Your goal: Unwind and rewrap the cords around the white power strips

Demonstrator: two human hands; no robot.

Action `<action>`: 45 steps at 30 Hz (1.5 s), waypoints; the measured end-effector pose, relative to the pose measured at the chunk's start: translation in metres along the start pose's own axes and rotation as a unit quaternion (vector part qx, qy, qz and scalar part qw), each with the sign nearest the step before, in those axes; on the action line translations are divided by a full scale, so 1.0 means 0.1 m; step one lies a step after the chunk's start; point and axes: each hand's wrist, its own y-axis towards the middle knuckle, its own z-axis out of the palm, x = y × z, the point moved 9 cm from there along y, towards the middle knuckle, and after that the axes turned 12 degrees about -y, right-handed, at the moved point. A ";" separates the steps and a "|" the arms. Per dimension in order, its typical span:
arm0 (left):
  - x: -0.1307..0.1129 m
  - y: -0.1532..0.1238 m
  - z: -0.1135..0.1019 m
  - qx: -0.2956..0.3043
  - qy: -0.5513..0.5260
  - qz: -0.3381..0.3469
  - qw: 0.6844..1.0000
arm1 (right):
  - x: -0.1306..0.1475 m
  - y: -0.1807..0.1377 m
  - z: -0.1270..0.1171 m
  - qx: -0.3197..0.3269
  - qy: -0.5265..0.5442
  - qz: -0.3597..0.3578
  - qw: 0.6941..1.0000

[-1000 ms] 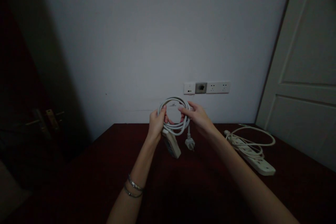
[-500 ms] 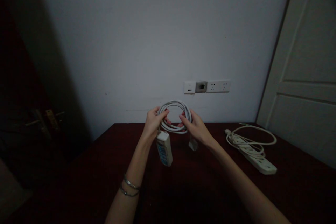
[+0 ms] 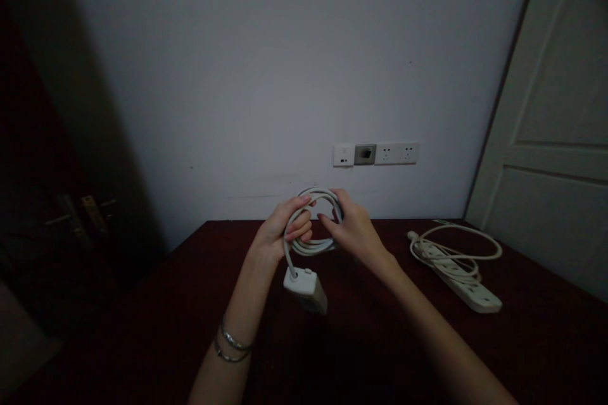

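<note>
Both my hands hold a coiled white power cable [image 3: 311, 245] in the air above a dark red table [image 3: 142, 329]. My left hand [image 3: 282, 231] is closed on the left side of the coil, my right hand [image 3: 349, 228] is closed on its right side. The cable's white power strip [image 3: 306, 288] dangles below my left hand, close above the table. The plug end is hidden behind my right hand.
A second white power strip [image 3: 468, 291] with its loose cable [image 3: 456, 253] lies on the table at the right. A row of wall sockets [image 3: 375, 154] sits on the white wall behind. A pale door [image 3: 555, 158] stands right, a dark door with a handle [image 3: 90, 215] left.
The coil has been drawn smaller and lower between my hands. The dangling power strip has swung and tilted flatter. The plug, which hung in view before, is now out of sight.
</note>
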 end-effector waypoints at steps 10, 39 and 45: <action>-0.37 -0.11 -0.05 -0.041 0.069 0.145 0.986 | -0.09 -0.06 0.38 0.195 0.397 0.170 0.880; -0.10 -0.03 -0.10 -0.022 -0.141 -0.029 0.989 | 0.07 -0.24 0.67 0.071 0.588 0.297 0.749; -0.13 -0.05 -0.01 -0.016 -0.159 0.001 0.987 | 0.04 -0.21 0.62 0.062 0.581 0.286 0.759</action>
